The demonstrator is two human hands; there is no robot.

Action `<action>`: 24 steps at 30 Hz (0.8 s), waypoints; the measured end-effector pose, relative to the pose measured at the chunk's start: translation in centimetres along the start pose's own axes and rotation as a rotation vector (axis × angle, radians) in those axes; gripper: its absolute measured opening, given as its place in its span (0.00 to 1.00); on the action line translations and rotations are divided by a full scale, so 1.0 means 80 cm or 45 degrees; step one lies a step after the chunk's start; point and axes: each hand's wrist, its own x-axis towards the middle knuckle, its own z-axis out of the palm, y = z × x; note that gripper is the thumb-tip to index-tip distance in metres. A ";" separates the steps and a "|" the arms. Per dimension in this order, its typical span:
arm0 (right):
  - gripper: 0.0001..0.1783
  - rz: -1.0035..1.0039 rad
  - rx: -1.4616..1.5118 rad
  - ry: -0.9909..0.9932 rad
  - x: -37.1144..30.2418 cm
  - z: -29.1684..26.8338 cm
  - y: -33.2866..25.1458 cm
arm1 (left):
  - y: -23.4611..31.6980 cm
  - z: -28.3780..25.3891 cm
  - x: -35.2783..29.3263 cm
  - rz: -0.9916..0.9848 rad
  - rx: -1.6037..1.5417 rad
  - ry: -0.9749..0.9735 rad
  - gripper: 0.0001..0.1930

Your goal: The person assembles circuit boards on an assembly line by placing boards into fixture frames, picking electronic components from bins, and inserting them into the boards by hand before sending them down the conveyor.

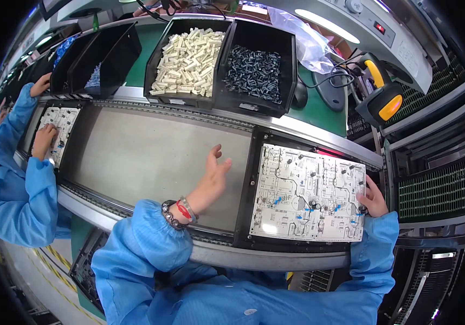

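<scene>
A white circuit board (308,189) lies in a black carrier frame (243,206) on the conveyor line before me. Small black and blue parts stand on the board. Bent at the board's right edge, my right hand (372,199) has its fingertips closed on that edge, beside small black parts. My left hand (212,177) is over the bare grey stretch of conveyor (156,157), left of the carrier. Its fingers are apart, and it holds nothing. A beaded bracelet (172,214) and a red-and-clear band circle my left wrist.
Behind the conveyor stand a black bin of cream connectors (189,62) and a black bin of small dark parts (254,73). A yellow-and-black barcode scanner (384,97) stands at right. At left, a co-worker's hand (44,140) touches another white board (62,124).
</scene>
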 end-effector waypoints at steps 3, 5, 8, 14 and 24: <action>0.37 -0.026 -0.001 0.061 -0.005 0.006 0.003 | 0.004 0.000 -0.001 0.056 -0.004 -0.006 0.32; 0.36 -0.051 -0.044 0.119 -0.007 0.011 0.014 | 0.002 0.002 -0.002 0.116 0.022 0.012 0.31; 0.34 -0.088 -0.056 0.272 -0.007 0.023 0.021 | 0.009 0.002 -0.005 0.145 -0.003 0.006 0.31; 0.31 -0.070 -0.053 0.272 -0.001 0.024 0.021 | 0.006 -0.001 -0.004 0.068 -0.043 -0.021 0.30; 0.32 -0.226 -1.304 0.534 0.004 0.043 -0.001 | 0.036 0.006 -0.011 0.158 -0.076 -0.018 0.30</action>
